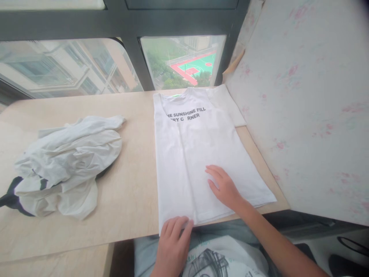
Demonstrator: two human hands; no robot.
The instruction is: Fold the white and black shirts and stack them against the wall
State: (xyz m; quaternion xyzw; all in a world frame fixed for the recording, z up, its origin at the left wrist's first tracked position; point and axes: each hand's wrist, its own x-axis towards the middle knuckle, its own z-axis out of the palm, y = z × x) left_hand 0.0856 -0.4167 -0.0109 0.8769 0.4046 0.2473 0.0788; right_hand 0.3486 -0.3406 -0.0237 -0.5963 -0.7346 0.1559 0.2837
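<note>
A white T-shirt (213, 154) with dark printed lettering lies spread on the wooden table. Its left side is folded inward as a long strip (171, 165), covering the start of the print. A sleeve (227, 105) sticks out at the upper right, against the wall. My left hand (174, 238) rests at the near hem of the folded strip, fingertips on the cloth and thumb apart from the fingers. On the lower middle of the shirt lies my right hand (223, 186), its fingers stretched out and holding nothing.
A crumpled heap of white clothing (72, 161) with dark parts lies on the left of the table (135, 192). Windows (184, 61) stand behind the table. A flower-patterned wall (302, 96) borders its right side. The table's front edge is close to my body.
</note>
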